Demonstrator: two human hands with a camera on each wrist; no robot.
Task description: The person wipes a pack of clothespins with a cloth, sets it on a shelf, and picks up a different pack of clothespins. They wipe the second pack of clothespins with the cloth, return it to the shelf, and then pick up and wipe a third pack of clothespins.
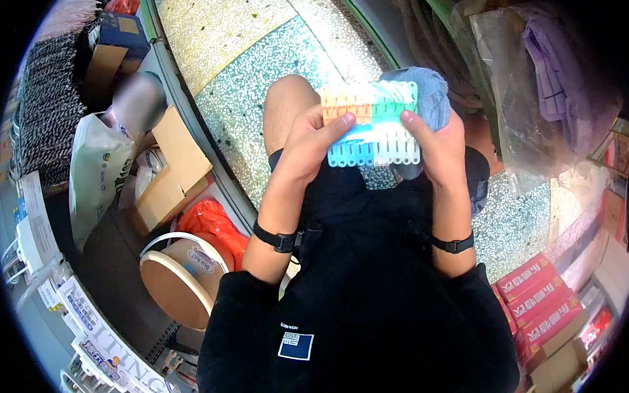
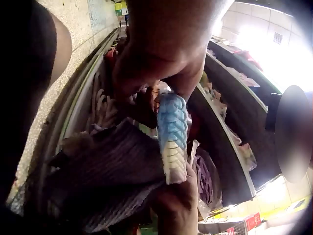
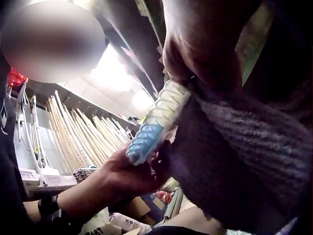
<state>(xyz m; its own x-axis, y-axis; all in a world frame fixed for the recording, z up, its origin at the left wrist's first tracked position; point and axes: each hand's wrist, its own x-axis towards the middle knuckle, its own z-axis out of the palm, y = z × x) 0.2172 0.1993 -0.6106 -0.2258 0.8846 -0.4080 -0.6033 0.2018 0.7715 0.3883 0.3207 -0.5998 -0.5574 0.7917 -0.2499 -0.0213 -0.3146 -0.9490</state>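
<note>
In the head view, a pack of plastic clothespins (image 1: 351, 148) in orange, green, blue and white is held up over the person's lap. My left hand (image 1: 308, 142) grips its left side, thumb across the front. My right hand (image 1: 444, 147) holds the right side the same way. Behind the pack, at the right hand, is a bunched grey-blue cloth (image 1: 432, 97). The right wrist view shows this ribbed cloth (image 3: 244, 156) hanging below the right hand, its upper edge right at the fingers. From the left wrist, the clothespins (image 2: 172, 120) appear edge-on between both hands.
A beige bucket (image 1: 187, 279), an opened cardboard box (image 1: 181, 147) and a white bag (image 1: 97, 168) stand on the left shelf. Clear plastic packaging (image 1: 498, 85) hangs at upper right. Red boxes (image 1: 539, 301) are stacked at lower right. Speckled tile floor (image 1: 263, 70) lies ahead.
</note>
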